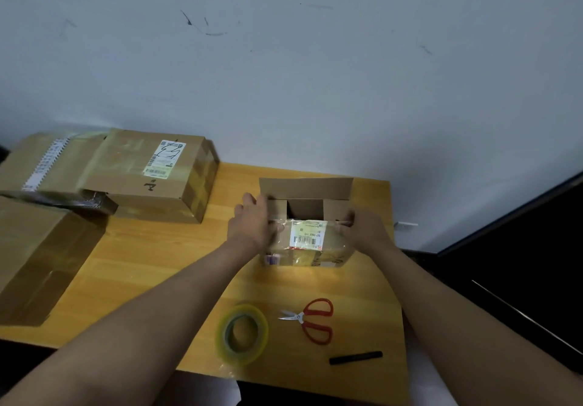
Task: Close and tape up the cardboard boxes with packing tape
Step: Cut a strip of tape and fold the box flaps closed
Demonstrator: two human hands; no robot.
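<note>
A small cardboard box [307, 208] stands on the wooden table [164, 257], its top partly open and its far flap upright. The near flap, with a white shipping label [307, 233], is folded over toward the opening. My left hand [254, 221] grips that flap's left end and my right hand [362, 227] pinches its right end. A roll of clear packing tape [242, 333] lies on the table near me, untouched.
Red-handled scissors [310, 319] and a black marker [356, 357] lie right of the tape. Larger taped boxes [148, 175] [34, 257] fill the table's left side. A white wall stands behind; the table's right edge drops to a dark floor.
</note>
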